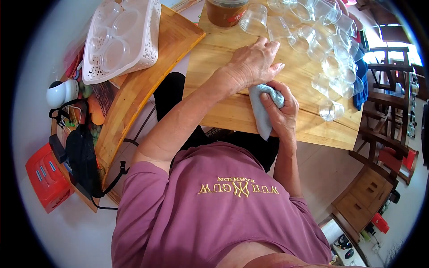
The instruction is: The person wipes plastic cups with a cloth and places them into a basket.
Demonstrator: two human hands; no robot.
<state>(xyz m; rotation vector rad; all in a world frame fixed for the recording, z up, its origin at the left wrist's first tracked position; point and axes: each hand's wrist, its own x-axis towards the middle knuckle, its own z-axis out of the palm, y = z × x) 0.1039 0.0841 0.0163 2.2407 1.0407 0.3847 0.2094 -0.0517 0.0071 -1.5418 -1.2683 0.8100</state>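
My right hand [283,109] is closed around a folded light-blue cloth [262,109], whose loose end hangs down past the near edge of the wooden table [214,89]. Just above and left of it, my left hand [254,62] is over the tabletop, back up. Its thumb stands apart from the fingers, and no object shows in it; the fingertips are partly hidden. The fingers come close to a clear plastic cup [280,30] lying on its side; whether they touch it I cannot tell. Another clear cup [254,20] stands beside that one.
Many clear cups [333,67] crowd the table's far right, with one cup [330,110] nearer me. A lidded tub of brown contents [226,13] stands at the back. On a side table to the left is a white basket [147,58] of cups. Wooden chairs [386,105] stand right.
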